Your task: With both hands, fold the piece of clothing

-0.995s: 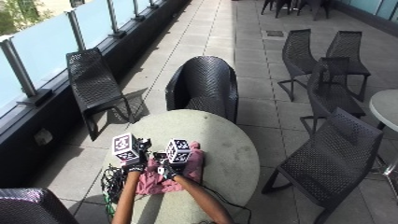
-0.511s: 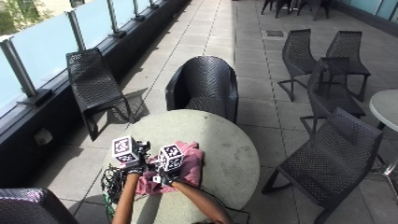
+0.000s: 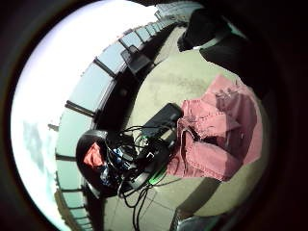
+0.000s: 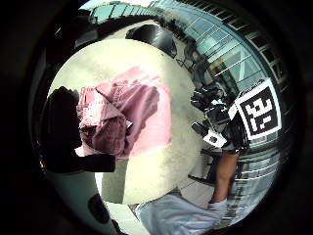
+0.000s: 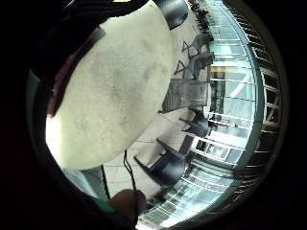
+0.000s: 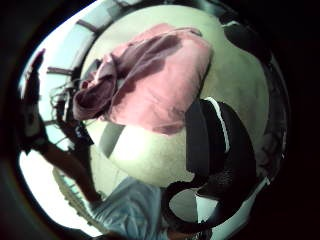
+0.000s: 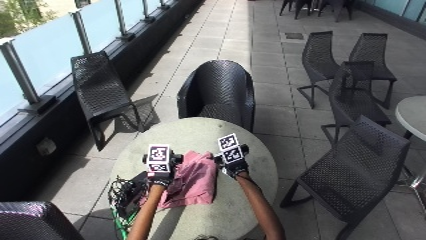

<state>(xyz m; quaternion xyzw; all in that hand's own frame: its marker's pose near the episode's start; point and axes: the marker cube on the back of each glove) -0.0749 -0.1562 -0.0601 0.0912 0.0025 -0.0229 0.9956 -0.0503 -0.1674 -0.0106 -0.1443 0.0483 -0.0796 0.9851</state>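
- Left hand [image 7: 160, 176]: I am seeing it hovering over the left edge of the pink garment [image 7: 192, 179], at the garment's far-left corner. Whether its fingers are straightened or curled on cloth, I cannot tell; the marker block is covering them in the outside view, and neither left palm view is showing a fingertip on fabric.
- Pink garment: it is lying bunched on the round table [image 7: 259, 150], between my two hands and reaching back toward me from them. I am reading its long axis as running from the far edge by the hands toward my body. In the left thumb side palm view the cloth [image 4: 128, 116] is lying below the palm, partly doubled over itself, a darker fold lying on the paler layer.
- Right hand [image 7: 233, 164]: it is sitting just beside the garment's far-right corner, slightly off the cloth over bare tabletop. Its fingers are hidden too, so I cannot tell its state. The right thumb side palm view is showing the garment [image 6: 159, 80] lying off to one side of that palm, not under it.
- Judgement: the left hand is nearer the cloth; I am expecting the right to need to move inward, leftward, before both can take the far edge.
- Cable bundle [image 7: 126, 192]: lying near the table's left rim, outside the left hand.
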